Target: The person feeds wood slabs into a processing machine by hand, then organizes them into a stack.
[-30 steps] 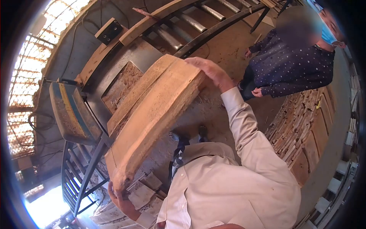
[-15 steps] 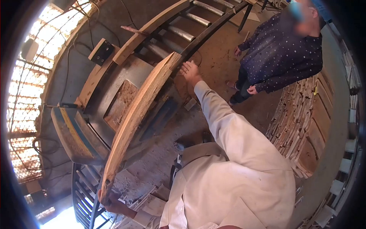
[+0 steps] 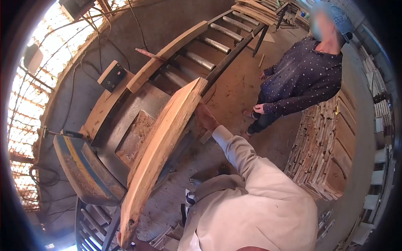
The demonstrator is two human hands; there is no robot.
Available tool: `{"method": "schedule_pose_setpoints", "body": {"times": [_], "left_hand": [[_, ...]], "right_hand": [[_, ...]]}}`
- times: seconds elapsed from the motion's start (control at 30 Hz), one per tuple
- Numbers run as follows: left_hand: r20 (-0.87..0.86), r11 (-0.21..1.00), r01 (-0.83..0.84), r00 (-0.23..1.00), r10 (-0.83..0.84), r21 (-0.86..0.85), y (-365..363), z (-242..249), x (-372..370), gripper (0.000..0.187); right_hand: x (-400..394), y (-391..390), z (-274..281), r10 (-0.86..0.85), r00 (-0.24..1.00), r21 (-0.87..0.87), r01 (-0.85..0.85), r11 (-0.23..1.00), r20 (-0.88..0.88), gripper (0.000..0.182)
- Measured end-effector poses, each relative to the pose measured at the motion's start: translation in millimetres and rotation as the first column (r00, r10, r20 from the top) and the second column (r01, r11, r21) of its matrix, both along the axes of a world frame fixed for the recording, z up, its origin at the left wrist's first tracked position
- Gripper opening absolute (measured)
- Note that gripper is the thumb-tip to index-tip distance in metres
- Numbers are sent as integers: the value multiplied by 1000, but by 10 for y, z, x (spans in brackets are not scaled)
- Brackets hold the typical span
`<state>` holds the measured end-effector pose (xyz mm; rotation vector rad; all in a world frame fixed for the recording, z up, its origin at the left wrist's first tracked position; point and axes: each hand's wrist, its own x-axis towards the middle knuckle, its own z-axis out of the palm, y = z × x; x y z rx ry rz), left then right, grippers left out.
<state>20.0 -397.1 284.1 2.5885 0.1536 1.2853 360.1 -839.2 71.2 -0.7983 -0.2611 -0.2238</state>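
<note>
A long, thick wooden beam (image 3: 163,138) slants across the view, above the metal bed of a woodworking machine (image 3: 109,146). My left hand (image 3: 140,244) is closed around its near end at the bottom, with fingertips showing on the far side; much of this hand is cut off by the frame's edge. Near the beam's other end, my right hand (image 3: 205,116) grips its side from below, the fingers hidden behind the wood. Wood shavings (image 3: 144,129) lie in an opening in the machine bed.
A roller stand (image 3: 217,31) extends beyond the machine, and a wooden fence (image 3: 146,75) runs along its far side. A person (image 3: 301,75) in a dark dotted shirt stands at the right. Behind them is a stack of boards (image 3: 318,146). Another roller frame (image 3: 94,221) is at lower left.
The beam's far end has come down and towards me in the view, showing more of its broad face. My right hand has gone from flat fingers beside the beam to holding it from below.
</note>
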Motion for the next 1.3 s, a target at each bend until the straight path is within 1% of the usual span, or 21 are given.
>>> {"method": "schedule_pose_setpoints", "body": {"times": [0.07,0.13,0.17,0.2,0.27,0.37,0.43,0.53,0.6,0.63,0.7,0.77,0.83,0.87,0.9,0.97,1.07,1.17,1.2,1.23,1.3], "left_hand": [[52,999,26,998,-28,42,-3,-71,28,31],[94,996,48,994,-56,81,8,-137,60,31],[112,993,58,991,-70,104,18,-150,78,31],[124,990,70,989,-85,124,23,-167,86,31],[146,985,77,984,-100,158,24,-190,70,31],[162,981,62,982,-93,183,-32,-165,135,33],[133,984,49,988,-73,170,-173,-121,257,36],[90,990,25,995,-38,141,-381,-4,422,40],[54,995,-1,999,-5,101,-485,121,563,43],[34,997,-22,999,19,74,-489,206,633,45],[-1,998,-58,998,58,9,-509,353,790,48],[-46,993,-97,995,94,-65,-454,507,964,51],[-68,986,-115,992,107,-120,-363,645,1160,54],[-89,980,-132,989,119,-149,-294,708,1244,56],[-110,974,-144,986,126,-177,-257,775,1338,58],[-160,963,-166,978,133,-214,-169,885,1508,61],[-227,944,-183,966,122,-274,-46,1005,1750,66],[-289,922,-181,954,80,-341,26,1055,2118,71],[-312,911,-170,949,49,-375,45,1039,2268,72],[-342,896,-163,940,14,-412,-3,1018,2446,74],[-403,850,-189,915,-30,-492,-263,965,2832,77]], "right_hand": [[-99,13,495,-79,997,-222,73,972,-18,59],[30,-42,454,-99,994,-223,89,971,-37,60],[252,-118,1,-69,996,-112,62,992,-58,60],[357,-123,-20,-35,997,0,35,999,-74,60],[482,-188,-74,10,997,-53,-14,998,-73,66],[648,-178,501,99,993,-136,-108,985,-72,75],[867,-164,536,172,985,-124,-173,977,-19,77],[1242,-157,358,204,975,-102,-195,976,93,68],[1376,-112,393,128,986,-179,-108,978,106,58],[1429,-43,410,151,988,-51,-152,987,-21,62],[1802,-14,195,176,978,-153,-192,969,-111,65],[1551,-79,745,146,983,-166,-164,972,-114,65],[1658,14,792,119,985,-181,-141,973,-127,65],[1593,-30,797,7,994,-312,-41,949,-107,66],[1494,-102,913,6,993,-328,-44,944,-118,66],[1263,-228,1062,4,988,-350,-58,935,-154,66],[1150,-348,865,-50,994,-279,20,960,-102,61],[734,-853,1287,-325,944,-575,233,784,-62,51],[727,-1026,982,-165,978,-138,147,979,-124,38],[661,-1227,822,-176,972,-116,159,980,-154,43],[355,-1649,790,-363,900,-522,194,831,-242,51]]}}
